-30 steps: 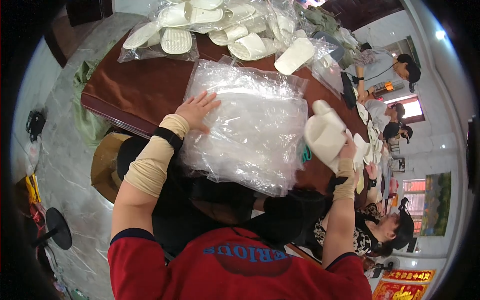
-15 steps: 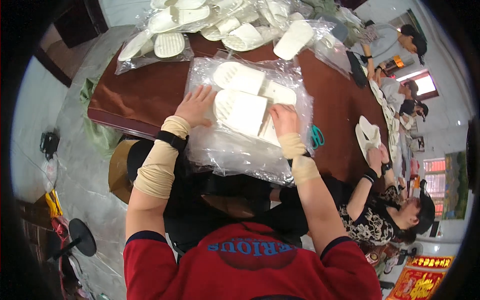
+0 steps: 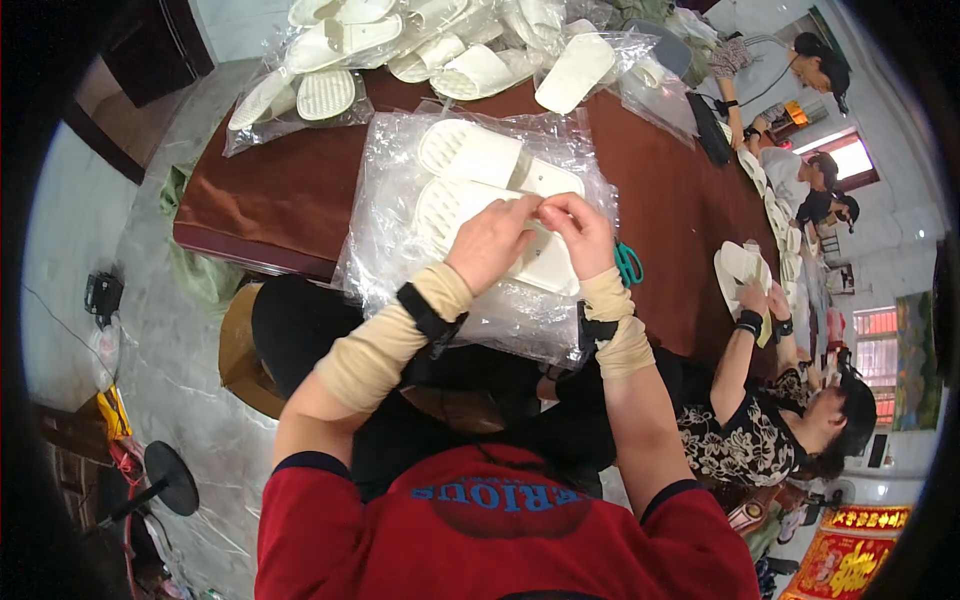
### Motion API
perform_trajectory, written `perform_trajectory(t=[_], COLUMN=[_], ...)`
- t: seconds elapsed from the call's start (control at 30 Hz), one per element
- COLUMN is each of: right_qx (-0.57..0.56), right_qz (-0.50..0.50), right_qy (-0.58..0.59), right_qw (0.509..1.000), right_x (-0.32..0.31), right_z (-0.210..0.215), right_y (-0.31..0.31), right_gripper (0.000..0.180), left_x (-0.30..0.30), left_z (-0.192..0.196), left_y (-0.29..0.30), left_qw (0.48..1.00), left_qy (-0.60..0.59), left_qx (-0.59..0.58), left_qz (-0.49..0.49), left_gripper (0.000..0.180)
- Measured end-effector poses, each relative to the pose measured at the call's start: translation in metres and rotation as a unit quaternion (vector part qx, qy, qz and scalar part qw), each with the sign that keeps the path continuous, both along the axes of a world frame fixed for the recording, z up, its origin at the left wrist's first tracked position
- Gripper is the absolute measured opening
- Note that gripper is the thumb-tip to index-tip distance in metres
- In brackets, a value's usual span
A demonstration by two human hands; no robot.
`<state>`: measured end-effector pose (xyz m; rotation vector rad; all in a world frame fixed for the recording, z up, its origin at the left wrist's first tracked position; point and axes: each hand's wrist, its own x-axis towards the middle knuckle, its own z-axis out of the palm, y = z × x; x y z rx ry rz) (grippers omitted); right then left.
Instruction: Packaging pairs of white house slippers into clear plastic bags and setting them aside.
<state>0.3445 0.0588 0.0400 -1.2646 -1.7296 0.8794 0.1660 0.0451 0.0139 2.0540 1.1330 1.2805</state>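
Note:
A pair of white slippers lies on a layer of clear plastic bags (image 3: 390,220) at the table's near edge. The far slipper (image 3: 470,150) shows its ridged sole and plain strap; the near slipper (image 3: 548,266) is partly covered by my hands. My left hand (image 3: 490,243) is above the near slipper's strap, fingers closed and pointing right. My right hand (image 3: 582,232) meets it at the fingertips in a pinch. Whatever lies between the fingertips is too small to make out. Both wrists carry beige wraps and black bands.
Bagged white slippers (image 3: 480,72) are heaped along the far side of the brown table (image 3: 265,190). Teal-handled scissors (image 3: 627,264) lie right of the bags. At the right, a co-worker's hands (image 3: 765,297) hold a white slipper (image 3: 742,268). Other people work farther along the table.
My left hand has moved right, from the bag's left side to over the near slipper. My right hand has lifted slightly off the slipper, and the fingertips of both hands have come together.

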Motion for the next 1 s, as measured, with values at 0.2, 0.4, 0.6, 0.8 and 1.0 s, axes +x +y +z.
perform_trajectory(t=[0.2, 0.4, 0.6, 0.8, 1.0], right_qx=[0.051, 0.034, -0.214, 0.091, 0.182], right_qz=[-0.214, -0.16, -0.28, -0.106, 0.007], right_qy=[-0.354, -0.517, -0.062, -0.356, -0.569], right_qw=[0.909, 0.84, 0.934, 0.924, 0.802], right_x=[0.164, 0.175, 0.228, 0.088, 0.013], right_z=[-0.055, -0.096, -0.089, 0.002, 0.027], right_y=[0.005, -0.013, -0.001, -0.032, -0.018], right_gripper=[0.034, 0.047, 0.051, 0.062, 0.059], left_x=[0.01, 0.01, 0.018, 0.014, 0.019], left_z=[-0.025, -0.045, -0.048, -0.053, -0.053], left_y=[-0.004, -0.016, -0.015, -0.018, -0.014], left_qw=[0.973, 0.983, 0.972, 0.949, 0.943], left_qy=[-0.156, -0.168, -0.212, -0.287, -0.309], left_qx=[-0.173, -0.079, -0.105, -0.131, -0.119], left_qz=[-0.003, 0.009, 0.012, 0.027, 0.022], left_gripper=[0.01, 0.012, 0.011, 0.01, 0.011])
